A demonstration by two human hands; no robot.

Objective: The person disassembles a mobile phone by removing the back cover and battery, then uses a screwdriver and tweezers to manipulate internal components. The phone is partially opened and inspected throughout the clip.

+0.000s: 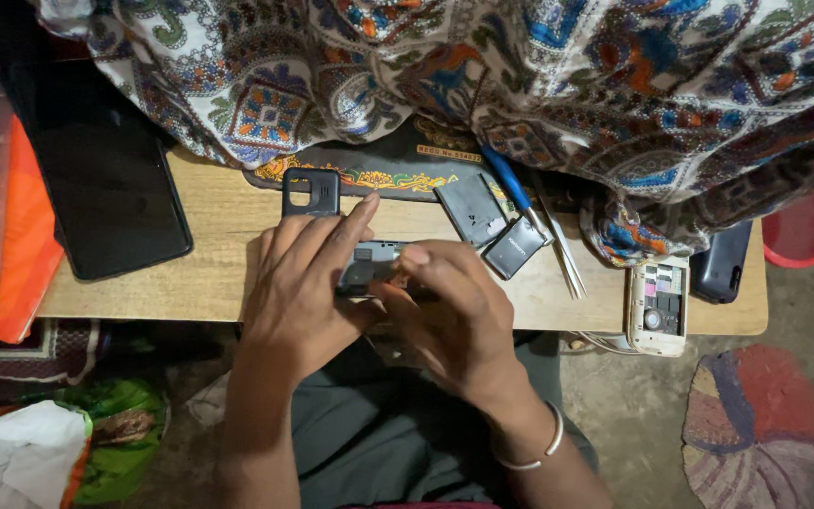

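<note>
Thing in hand: a small grey phone body (369, 264) is being held between both hands, just above the near edge of the wooden tabletop (209, 273), roughly at its middle.
How it is likely handling: it is looking light, stiff and hard-shelled; with its inner parts seemingly exposed, it is probably fragile there and best gripped by the long side edges, not the face.
Left hand (299, 297): it is lying palm-down over the left end of the phone body, fingers stretched forward and curling round it, the forefinger reaching towards a dark back cover (311, 192).
Right hand (449, 316): it is closing on the right end, fingertips (414, 253) pinching the top edge, wrist bent inward, a pale bangle (541, 443) sitting on the forearm.
Nearby: two flat grey batteries (487, 226) are lying just right of the hands, a blue-handled tool (506, 179) beside them.
Further off: a large black phone (110, 198) is resting at the left; an opened white handset (658, 306) is sitting at the right corner.
Above: patterned cloth (482, 66) is draping over the far edge.
</note>
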